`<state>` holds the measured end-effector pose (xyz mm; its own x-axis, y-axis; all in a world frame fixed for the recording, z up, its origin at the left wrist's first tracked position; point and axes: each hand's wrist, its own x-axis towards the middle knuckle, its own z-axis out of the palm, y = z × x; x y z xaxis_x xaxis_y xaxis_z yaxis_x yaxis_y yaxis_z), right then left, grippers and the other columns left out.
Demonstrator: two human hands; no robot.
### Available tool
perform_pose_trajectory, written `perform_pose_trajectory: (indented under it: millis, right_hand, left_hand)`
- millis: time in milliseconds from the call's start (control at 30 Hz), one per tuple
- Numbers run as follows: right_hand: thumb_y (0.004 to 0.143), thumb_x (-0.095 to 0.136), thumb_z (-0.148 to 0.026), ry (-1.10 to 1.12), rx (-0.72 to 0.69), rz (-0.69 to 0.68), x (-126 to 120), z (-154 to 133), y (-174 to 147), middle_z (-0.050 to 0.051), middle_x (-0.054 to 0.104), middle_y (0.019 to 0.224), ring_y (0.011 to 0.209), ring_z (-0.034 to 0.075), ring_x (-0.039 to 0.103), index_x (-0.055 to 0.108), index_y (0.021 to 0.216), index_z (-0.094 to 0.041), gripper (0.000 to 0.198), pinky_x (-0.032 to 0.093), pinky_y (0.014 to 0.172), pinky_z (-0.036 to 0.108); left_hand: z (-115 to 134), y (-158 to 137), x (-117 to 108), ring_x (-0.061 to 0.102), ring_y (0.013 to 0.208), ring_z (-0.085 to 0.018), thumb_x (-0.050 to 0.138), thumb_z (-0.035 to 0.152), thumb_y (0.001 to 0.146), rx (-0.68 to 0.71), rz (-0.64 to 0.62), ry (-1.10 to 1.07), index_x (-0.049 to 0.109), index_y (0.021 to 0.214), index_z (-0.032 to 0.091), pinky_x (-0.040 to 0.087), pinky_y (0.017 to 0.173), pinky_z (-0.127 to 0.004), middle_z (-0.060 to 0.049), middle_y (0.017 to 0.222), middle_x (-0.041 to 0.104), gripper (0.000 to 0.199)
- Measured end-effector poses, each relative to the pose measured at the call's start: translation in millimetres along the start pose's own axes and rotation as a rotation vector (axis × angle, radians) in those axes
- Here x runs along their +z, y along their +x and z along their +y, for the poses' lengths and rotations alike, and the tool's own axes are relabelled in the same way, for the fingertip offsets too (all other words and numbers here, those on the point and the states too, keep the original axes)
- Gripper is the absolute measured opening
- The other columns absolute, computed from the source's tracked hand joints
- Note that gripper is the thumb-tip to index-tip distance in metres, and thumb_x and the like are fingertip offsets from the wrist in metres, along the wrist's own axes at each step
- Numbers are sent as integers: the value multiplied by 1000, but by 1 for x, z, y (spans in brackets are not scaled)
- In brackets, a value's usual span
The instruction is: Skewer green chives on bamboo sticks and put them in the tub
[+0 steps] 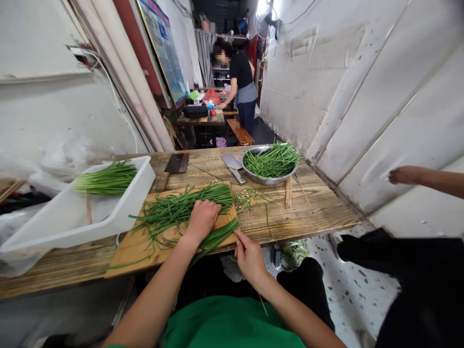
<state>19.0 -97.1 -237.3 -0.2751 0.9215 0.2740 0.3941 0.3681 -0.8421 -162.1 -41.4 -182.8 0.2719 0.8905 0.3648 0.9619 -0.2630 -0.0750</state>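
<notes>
— Wooden table point(329, 212) below, pale wall point(304, 96) beyond it toward two; take the cutting board point(125, 261) as the dial's centre, twelve facing the far end; where are the green stalks point(174, 208)?

— Heaped loosely across the board; a slim bundle point(224, 231) lies along its three o'clock edge; more stalks fill a steel bowl point(270, 181) at two; another bunch point(108, 179) lies in a white tray point(121, 218) between nine and ten.

— And the hands?

— Left hand point(203, 217) rests palm down on the stalks, just off centre toward two; whether its fingers close around any, I cannot tell; right hand point(250, 256), at four, pinches a thin skewer point(263, 305), whose shaft shows again below the wrist; its tip is by the slim bundle's end; whether it pierces the stalks is too small to tell.

— What else is about?

— Dark cleaver point(177, 163) at twelve, just beyond the board; bright cleaver point(232, 161) between one and two, beside the bowl; spare skewers point(288, 193) between two and three; someone in a black top point(242, 70) bends over a far table point(203, 117) at one; another person's arm point(431, 179) reaches in near three.
</notes>
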Motion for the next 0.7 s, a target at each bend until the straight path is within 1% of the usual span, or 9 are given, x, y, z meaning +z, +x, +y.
perform_pose_trajectory:
  millis: [100,167,233,300,433,600,700]
  right_hand:
    - [85,34,-19,-8,2,7,0,0,0,4,64,59,54,15,60,57,115,-10,39,47,56,23]
    - [85,34,-18,-11,5,8,0,0,0,3,65,60,54,15,60,57,115,-11,38,47,56,23]
    - [85,34,-18,-9,9,5,-1,-1,0,4,65,61,55,15,60,57,115,-11,39,47,56,23]
    - [85,34,-18,-5,12,3,-1,-1,-1,4,65,61,55,15,60,56,115,-11,39,47,56,23]
    - [85,34,-17,-3,12,2,-1,-2,-1,4,65,62,55,15,61,56,116,-11,39,47,56,22]
    - [85,33,-19,5,19,-5,-3,-6,1,4,64,59,54,16,60,57,115,-10,40,47,57,23]
    - [85,33,-19,7,21,-11,-4,-6,1,6,65,61,55,17,61,57,115,-8,40,48,58,24]
  left_hand:
    - [-2,0,1,50,78,-21,42,21,86,62,-56,-2,65,87,17,31,66,-32,-8,74,61,23]
    - [-3,1,0,50,78,-21,44,20,85,80,-84,-7,65,84,17,32,66,-32,-9,73,60,21]
    - [-3,1,-2,50,79,-22,45,19,83,66,-84,-19,65,83,16,32,66,-33,-9,73,60,20]
    - [-3,1,-3,50,81,-23,44,18,84,31,-61,-57,65,87,16,33,68,-34,-10,77,62,21]
    - [-2,-3,-3,52,84,-19,40,20,87,-35,-17,-210,64,97,19,36,72,-32,-8,89,63,26]
    - [3,-10,3,55,83,-16,38,26,88,-87,-12,-483,64,98,16,42,76,-29,-7,90,62,28]
    - [3,-12,9,56,84,-16,39,29,88,-127,-3,-561,64,97,16,43,78,-28,-6,90,62,30]
